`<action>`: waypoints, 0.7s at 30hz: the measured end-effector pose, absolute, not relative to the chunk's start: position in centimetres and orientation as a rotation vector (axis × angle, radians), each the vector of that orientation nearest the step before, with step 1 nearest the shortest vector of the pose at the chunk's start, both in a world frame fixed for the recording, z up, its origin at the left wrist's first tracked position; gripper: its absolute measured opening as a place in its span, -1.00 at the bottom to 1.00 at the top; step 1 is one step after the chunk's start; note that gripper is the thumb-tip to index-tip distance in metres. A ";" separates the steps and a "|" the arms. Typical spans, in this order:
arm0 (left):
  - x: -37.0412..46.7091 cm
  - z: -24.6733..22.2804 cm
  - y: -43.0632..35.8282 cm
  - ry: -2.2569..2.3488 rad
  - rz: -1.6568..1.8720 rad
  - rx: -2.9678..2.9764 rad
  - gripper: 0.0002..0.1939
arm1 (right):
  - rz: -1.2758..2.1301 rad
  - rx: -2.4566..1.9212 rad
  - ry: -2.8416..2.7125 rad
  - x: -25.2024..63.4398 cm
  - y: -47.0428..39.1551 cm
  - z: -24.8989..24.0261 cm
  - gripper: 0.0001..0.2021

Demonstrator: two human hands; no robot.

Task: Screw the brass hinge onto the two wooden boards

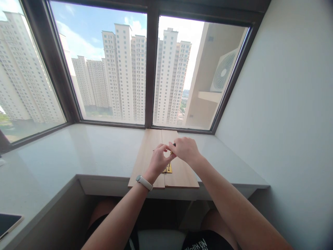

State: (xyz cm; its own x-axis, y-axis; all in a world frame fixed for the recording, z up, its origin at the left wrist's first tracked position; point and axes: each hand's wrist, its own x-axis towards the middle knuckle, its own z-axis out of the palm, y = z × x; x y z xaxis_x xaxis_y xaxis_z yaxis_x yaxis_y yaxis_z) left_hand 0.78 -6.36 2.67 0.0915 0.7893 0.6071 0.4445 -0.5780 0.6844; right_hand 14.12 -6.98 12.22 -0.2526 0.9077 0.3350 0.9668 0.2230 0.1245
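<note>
Two light wooden boards (152,166) lie side by side on the white sill counter, with a narrow seam between them. Across the seam near their front end sits a gold-coloured metal hinge (168,169), partly covered by my left hand. My right hand (186,148) is closed around a small dark-topped tool (174,144) that looks like a screwdriver; my fingers hide most of it. My left hand (160,158) has its thumb and forefinger pinched together at the tool's lower part, above the hinge. What lies between those fingertips is hidden.
The white counter (104,152) runs along the window (149,69) and bends toward me on the left. A dark-screened device (9,222) rests at the far left edge. A white wall (281,104) stands on the right. My legs are under the counter.
</note>
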 end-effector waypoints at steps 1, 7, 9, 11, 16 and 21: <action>0.8 2.7 -6.4 1.220 1.491 2.050 -0.80 | -0.443 -1.812 -2.280 14.0 -7.0 12.2 -0.49; 0.8 2.8 -6.6 1.152 1.541 2.077 -0.89 | -0.334 -1.758 -2.348 14.6 -7.5 13.0 -0.48; 0.8 2.9 -6.7 1.145 1.536 2.086 -0.90 | -0.262 -1.614 -2.441 15.2 -7.8 13.5 -0.62; 0.8 2.9 -6.7 1.148 1.515 2.093 -0.91 | -0.200 -1.465 -2.531 15.8 -8.0 13.9 -0.79; 0.6 2.9 -6.5 1.133 1.454 2.096 -0.88 | -0.136 -1.360 -2.637 16.5 -7.9 14.1 -0.93; 0.4 2.9 -6.3 1.082 1.415 2.104 -0.84 | -0.216 -1.366 -2.625 16.4 -7.9 13.9 -0.89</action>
